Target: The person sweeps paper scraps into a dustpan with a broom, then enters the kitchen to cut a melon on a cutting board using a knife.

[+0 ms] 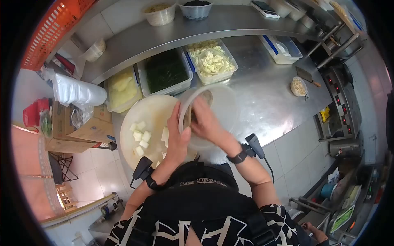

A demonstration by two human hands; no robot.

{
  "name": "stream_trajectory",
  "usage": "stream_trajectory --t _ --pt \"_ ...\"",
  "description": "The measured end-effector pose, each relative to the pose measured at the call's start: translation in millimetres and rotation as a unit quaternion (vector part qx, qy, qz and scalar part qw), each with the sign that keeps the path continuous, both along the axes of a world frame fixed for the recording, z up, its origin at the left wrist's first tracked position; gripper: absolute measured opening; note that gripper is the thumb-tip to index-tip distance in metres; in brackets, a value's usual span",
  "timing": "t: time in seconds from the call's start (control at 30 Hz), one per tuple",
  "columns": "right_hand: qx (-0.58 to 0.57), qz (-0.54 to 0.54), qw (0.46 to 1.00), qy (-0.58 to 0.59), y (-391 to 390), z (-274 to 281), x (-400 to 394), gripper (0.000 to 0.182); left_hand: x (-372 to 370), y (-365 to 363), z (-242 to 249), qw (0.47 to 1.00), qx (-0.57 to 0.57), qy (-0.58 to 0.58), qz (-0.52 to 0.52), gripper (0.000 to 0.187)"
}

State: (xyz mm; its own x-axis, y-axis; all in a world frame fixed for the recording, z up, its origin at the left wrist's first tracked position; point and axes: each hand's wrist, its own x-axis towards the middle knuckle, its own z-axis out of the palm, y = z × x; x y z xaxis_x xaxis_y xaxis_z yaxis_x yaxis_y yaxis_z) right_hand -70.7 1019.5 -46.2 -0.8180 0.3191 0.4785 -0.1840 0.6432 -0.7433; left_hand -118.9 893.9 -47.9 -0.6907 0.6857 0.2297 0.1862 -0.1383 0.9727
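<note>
Over the round cutting board (158, 107), my left hand (177, 137) grips a clear plastic tub (184, 98) by its side, and the tub is tilted. My right hand (208, 125) reaches into its mouth, fingers curled and somewhat blurred. Something grey-brown (188, 117) shows by those fingers; what it is I cannot make out. Behind my right hand is another round translucent plastic shape (227, 108). White cut cubes (141, 137) lie on the board left of my left hand, and a few more pieces are partly hidden by it.
Along the back of the steel table (262, 94) stand bins of yellow pieces (122, 86), dark green strips (166, 71) and cauliflower (213, 61). To the right are a small bowl (298, 87) and a cleaver (304, 74). A steel shelf (176, 35) overhangs. Another person's hand (308, 226) shows lower right.
</note>
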Motion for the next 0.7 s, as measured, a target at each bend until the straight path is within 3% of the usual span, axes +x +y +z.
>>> stream_trajectory --t 0.03,0.07,0.2,0.27,0.37,0.5,0.6,0.67,0.7 --pt "0.109 -0.046 0.993 0.004 10 -1 -3 0.029 0 1 6 1.000 0.002 0.021 0.010 0.071" --pt "0.131 -0.103 0.984 -0.056 14 4 -2 0.030 0 1 10 0.999 0.005 0.042 0.021 0.070" --pt "0.133 -0.131 0.967 -0.174 0 5 12 0.030 -3 0 15 0.988 -0.041 0.139 0.050 0.065" --pt "-0.057 0.046 0.970 -0.230 -3 4 20 0.037 -3 -2 13 0.988 -0.059 0.139 0.043 0.060" --pt "-0.113 0.090 0.980 -0.135 -19 31 39 0.048 -19 0 10 0.991 -0.037 0.120 0.051 0.061" --pt "-0.079 0.042 0.988 -0.124 -24 24 43 0.049 -22 2 20 0.991 -0.038 0.123 -0.023 0.068" --pt "-0.154 0.039 0.966 -0.206 -22 26 53 0.051 -22 -2 24 0.991 -0.080 0.087 -0.068 0.075" --pt "-0.310 0.074 0.931 -0.179 -15 15 60 0.053 -17 -5 32 0.956 -0.206 0.194 -0.070 0.076" --pt "-0.310 0.074 0.931 -0.179 -16 14 62 0.053 -14 -5 33 0.956 -0.207 0.193 -0.070 0.076"
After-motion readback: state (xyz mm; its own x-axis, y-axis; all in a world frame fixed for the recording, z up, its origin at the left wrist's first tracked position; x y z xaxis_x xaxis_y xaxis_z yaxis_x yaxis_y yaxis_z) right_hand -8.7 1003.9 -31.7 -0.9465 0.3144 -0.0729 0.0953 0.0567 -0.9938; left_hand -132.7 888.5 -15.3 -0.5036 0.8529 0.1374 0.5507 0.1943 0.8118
